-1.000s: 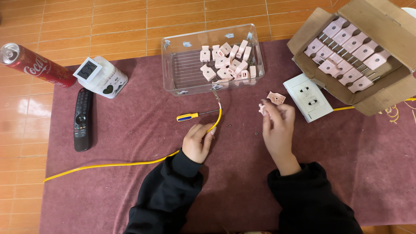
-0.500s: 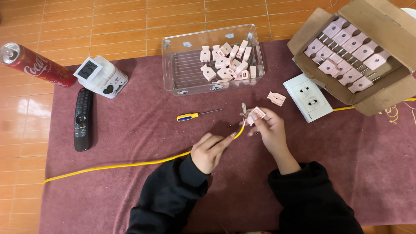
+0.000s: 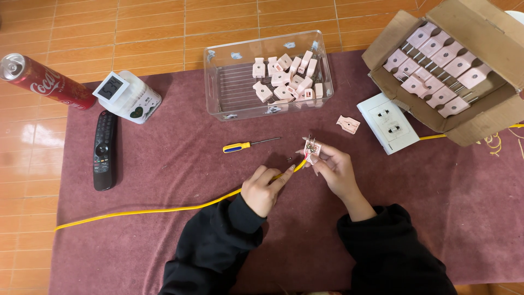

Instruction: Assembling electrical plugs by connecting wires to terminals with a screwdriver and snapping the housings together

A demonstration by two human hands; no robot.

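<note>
Cable (image 3: pixel 164 208) end now nearer plug (image 3: pixel 311 147), screwdriver (image 3: pixel 248 145) beside.

A matt maroon cloth (image 3: pixel 164 158) covers glossy orange floor tiles (image 3: pixel 33 142). On it lie a smooth yellow plastic-sheathed cable (image 3: pixel 164 209), a screwdriver (image 3: pixel 248 145) with a bare metal shaft and a glossy black plastic remote (image 3: pixel 103 150). A clear plastic tub (image 3: pixel 229 95) near the cloth's far edge holds pale pink plastic plugs (image 3: pixel 286 79) — more, with metal prongs, fill a brown cardboard box (image 3: pixel 480 49). A shiny red metal can (image 3: pixel 46 82) rests on the tiles.
</note>
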